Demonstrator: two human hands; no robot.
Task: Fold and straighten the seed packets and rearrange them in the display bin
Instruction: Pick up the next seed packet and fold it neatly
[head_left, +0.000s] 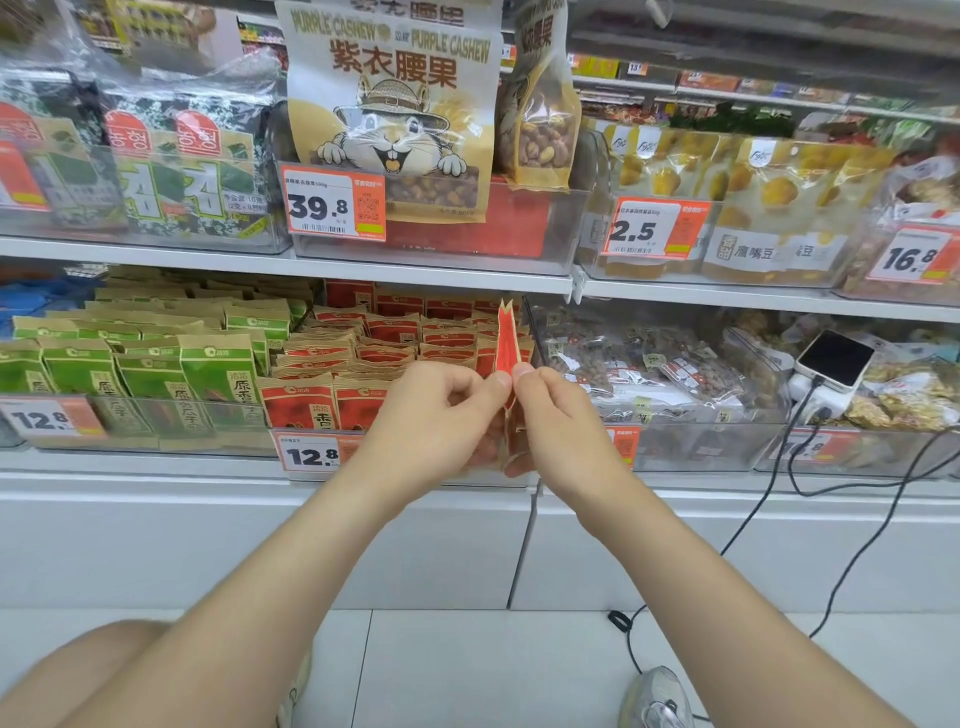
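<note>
I saw the held seed packet (508, 347) almost edge-on, so its face and print could not be read. Its lower half was largely hidden behind both hands, with only brown paper edges showing between them. The left grip (441, 410) and the right grip (550, 415) met at the packet's mid-height. Each was closed on it, thumb and forefinger pinching from opposite sides, the remaining fingers curled below. The fingertips on the far side were not visible. The packet stood upright and its red upper part rose above both grips, ending in a notched top edge. It was held in front of the display bin (535, 338), near the bin's right wall and clear of the contents. This clear bin sat on the lower shelf and contained red packets (395, 338) standing in rows, those at the rear leaning and uneven. Its front wall was partly covered by the hands and by a price tag (306, 454). The bin to the left held green packets (156, 364). On the bin to the right lay a phone (834, 361) with a cable (769, 493) attached.
</note>
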